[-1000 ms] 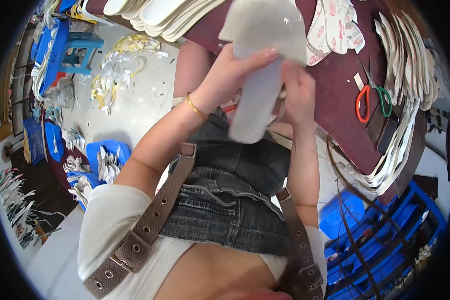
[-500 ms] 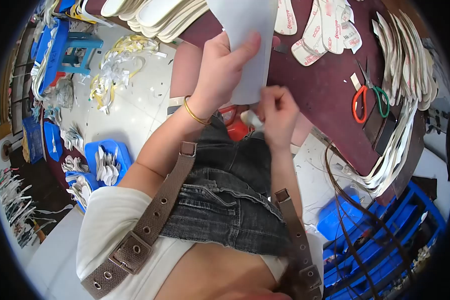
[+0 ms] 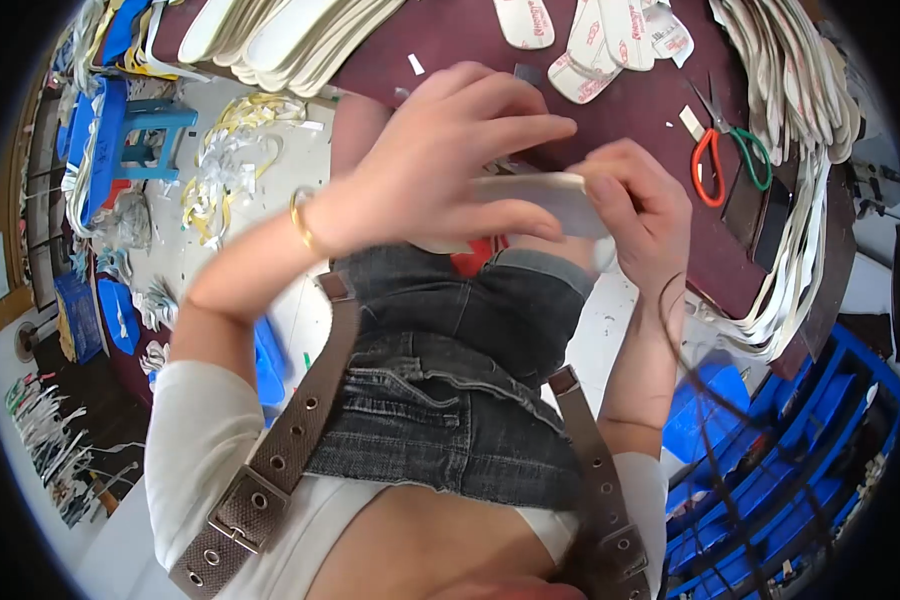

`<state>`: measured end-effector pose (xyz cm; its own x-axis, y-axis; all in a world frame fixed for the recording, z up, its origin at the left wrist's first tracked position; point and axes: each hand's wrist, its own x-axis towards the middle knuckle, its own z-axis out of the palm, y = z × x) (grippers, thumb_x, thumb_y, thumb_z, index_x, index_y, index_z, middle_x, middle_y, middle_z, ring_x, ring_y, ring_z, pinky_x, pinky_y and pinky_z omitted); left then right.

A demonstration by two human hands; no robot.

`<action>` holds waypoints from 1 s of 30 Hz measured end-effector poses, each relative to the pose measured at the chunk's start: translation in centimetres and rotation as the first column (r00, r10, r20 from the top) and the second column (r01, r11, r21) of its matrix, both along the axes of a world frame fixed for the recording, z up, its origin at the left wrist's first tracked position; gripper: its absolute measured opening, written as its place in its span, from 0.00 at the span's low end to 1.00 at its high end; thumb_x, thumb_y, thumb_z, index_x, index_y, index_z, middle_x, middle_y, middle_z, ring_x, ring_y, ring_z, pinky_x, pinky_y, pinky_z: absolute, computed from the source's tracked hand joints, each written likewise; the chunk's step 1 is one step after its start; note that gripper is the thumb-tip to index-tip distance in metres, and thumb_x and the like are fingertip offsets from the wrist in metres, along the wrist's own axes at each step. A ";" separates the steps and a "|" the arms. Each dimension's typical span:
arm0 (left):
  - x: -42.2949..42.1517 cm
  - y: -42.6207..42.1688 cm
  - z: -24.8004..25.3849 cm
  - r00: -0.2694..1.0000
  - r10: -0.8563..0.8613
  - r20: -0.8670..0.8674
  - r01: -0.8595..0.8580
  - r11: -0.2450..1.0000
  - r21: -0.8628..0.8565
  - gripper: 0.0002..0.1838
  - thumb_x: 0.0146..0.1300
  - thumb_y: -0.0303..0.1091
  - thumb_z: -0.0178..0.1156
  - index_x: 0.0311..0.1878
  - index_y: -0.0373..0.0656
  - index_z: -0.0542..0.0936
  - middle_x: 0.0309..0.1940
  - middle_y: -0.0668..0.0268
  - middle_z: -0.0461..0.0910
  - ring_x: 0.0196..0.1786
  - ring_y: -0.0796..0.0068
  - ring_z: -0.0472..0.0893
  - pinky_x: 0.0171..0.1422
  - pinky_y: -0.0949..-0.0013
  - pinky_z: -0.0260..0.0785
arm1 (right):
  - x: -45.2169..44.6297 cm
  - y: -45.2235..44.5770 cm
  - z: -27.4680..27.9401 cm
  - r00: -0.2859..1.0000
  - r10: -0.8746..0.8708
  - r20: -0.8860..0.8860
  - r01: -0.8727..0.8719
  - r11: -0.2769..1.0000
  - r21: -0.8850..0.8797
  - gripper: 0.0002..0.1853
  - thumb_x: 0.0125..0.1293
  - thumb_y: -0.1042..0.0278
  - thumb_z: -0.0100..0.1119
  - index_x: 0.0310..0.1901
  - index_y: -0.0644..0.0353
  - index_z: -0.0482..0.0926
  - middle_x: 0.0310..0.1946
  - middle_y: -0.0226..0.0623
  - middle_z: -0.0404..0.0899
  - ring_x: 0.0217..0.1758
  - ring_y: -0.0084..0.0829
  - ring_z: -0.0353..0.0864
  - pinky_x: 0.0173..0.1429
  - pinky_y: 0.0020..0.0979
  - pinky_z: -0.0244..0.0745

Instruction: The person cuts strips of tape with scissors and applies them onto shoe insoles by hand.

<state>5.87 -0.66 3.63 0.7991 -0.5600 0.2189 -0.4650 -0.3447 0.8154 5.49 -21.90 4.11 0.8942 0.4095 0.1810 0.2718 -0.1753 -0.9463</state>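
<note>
Pale tiled floor point(image 3: 260, 215) spreads left of the maroon-topped bench point(image 3: 650, 110). On the bench's near side, towards its right, stand a slatted blue rack point(image 3: 828, 400) and a blue bin point(image 3: 708, 405). Well off the bench's left side is a teal stool point(image 3: 160, 115), near a tangle of yellow and white strips point(image 3: 270, 106).

Cream insoles point(image 3: 300, 45) lie stacked at the bench's left; more insoles point(image 3: 800, 95) line its right side. Before the bench's near edge, over the lap, the left hand point(image 3: 440, 160) has its fingers spread apart, while the right hand point(image 3: 645, 210) pinches one end of a whitish insole piece point(image 3: 555, 205). That piece sits between the two hands, partly covered by the left; whether the left touches it I cannot tell.

Farther back on the bench lie red-printed insoles point(image 3: 625, 35). Scissors point(image 3: 720, 128) with red and green handles rest on the bench's right part, a small cream slip point(image 3: 690, 122) just beside them.
</note>
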 end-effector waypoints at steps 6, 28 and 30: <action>2.4 2.5 1.9 0.928 -0.291 -0.234 0.359 0.865 0.349 0.24 0.54 0.50 0.64 0.22 0.34 0.77 0.16 0.55 0.75 0.21 0.55 0.76 0.27 0.62 0.67 | 1.4 -1.8 3.2 0.993 0.054 0.104 -0.055 0.998 0.006 0.07 0.49 0.84 0.65 0.32 0.66 0.81 0.29 0.31 0.72 0.26 0.16 0.68 0.28 0.17 0.61; -0.9 -0.7 -0.1 0.749 0.116 -0.653 -0.586 0.577 -0.569 0.16 0.62 0.41 0.60 0.38 0.34 0.81 0.28 0.69 0.80 0.30 0.87 0.75 0.32 0.79 0.69 | -0.5 6.2 -1.2 0.889 0.000 -0.458 0.258 0.826 0.501 0.08 0.63 0.68 0.60 0.33 0.62 0.73 0.30 0.26 0.74 0.21 0.11 0.66 0.21 0.17 0.60; -0.5 -0.1 0.3 0.753 0.249 -0.609 -0.549 0.747 -0.374 0.20 0.64 0.45 0.57 0.42 0.32 0.79 0.32 0.62 0.82 0.33 0.79 0.80 0.37 0.75 0.73 | -1.2 6.0 -2.7 0.856 0.026 -0.516 0.263 0.838 0.479 0.05 0.64 0.70 0.59 0.34 0.61 0.73 0.27 0.24 0.74 0.24 0.11 0.68 0.25 0.17 0.62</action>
<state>5.39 -0.80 3.89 0.9887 -0.0846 -0.1240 0.1343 0.1290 0.9825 4.31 -15.91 1.41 0.9540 0.2670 -0.1367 -0.2338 0.3766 -0.8964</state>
